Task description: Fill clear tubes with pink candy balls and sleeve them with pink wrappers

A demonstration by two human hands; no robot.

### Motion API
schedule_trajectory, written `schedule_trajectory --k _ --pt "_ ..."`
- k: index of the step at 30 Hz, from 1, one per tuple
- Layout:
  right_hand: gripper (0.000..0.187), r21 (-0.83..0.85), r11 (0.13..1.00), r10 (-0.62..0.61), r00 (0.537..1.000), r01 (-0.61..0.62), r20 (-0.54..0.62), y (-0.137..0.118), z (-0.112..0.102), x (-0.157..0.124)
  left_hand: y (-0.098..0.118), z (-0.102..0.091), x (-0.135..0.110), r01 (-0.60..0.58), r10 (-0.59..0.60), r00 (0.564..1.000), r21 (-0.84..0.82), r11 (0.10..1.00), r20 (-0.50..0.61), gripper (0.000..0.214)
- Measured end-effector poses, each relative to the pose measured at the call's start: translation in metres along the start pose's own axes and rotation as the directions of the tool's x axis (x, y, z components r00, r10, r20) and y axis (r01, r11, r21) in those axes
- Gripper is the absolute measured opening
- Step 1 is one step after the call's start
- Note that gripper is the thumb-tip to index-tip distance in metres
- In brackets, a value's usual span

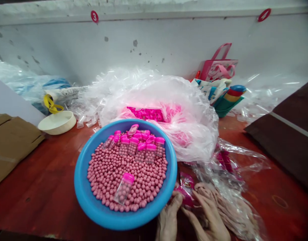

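A blue basin point(93, 204) on the red-brown table holds several small pink balls point(111, 170). Several clear tubes with pink caps point(140, 147), filled with balls, lie at its far side, and one more capped tube point(123, 188) lies near the front. My left hand point(169, 217) and my right hand point(209, 219) meet just right of the basin's near rim. Their fingertips pinch a small pink packet point(187, 195) between them. A blurred bunch of pinkish strips point(226, 204) lies by the right hand.
A big clear plastic bag point(169, 97) with pink caps point(146, 113) sits behind the basin. A white bowl point(57, 122) and a cardboard box point(8, 140) are at left. A dark box point(286, 134) is at right. Bags point(219, 68) stand against the white wall.
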State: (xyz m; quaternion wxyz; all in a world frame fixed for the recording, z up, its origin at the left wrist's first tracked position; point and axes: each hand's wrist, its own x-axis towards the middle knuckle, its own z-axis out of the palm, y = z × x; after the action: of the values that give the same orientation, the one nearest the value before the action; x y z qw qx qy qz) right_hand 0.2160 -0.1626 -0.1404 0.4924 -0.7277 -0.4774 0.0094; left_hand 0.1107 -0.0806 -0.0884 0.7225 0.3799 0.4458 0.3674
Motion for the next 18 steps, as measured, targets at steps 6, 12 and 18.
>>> schedule_trajectory --k 6,12,18 --pt "0.015 0.166 0.964 0.207 0.978 -0.208 0.022 -0.009 0.004 -0.001 0.004 0.005 -0.006 0.018 -0.014 0.999 -0.122 0.992 0.035 0.027" --pt "0.022 0.264 0.885 0.379 0.923 -0.383 0.068 -0.017 0.002 0.004 0.004 0.006 -0.004 0.056 -0.053 0.998 -0.167 0.984 0.025 0.030" --pt "0.027 0.306 0.819 0.464 0.874 -0.485 0.142 -0.016 -0.002 0.008 -0.005 0.005 -0.002 0.159 -0.149 0.987 -0.259 0.953 0.059 0.024"
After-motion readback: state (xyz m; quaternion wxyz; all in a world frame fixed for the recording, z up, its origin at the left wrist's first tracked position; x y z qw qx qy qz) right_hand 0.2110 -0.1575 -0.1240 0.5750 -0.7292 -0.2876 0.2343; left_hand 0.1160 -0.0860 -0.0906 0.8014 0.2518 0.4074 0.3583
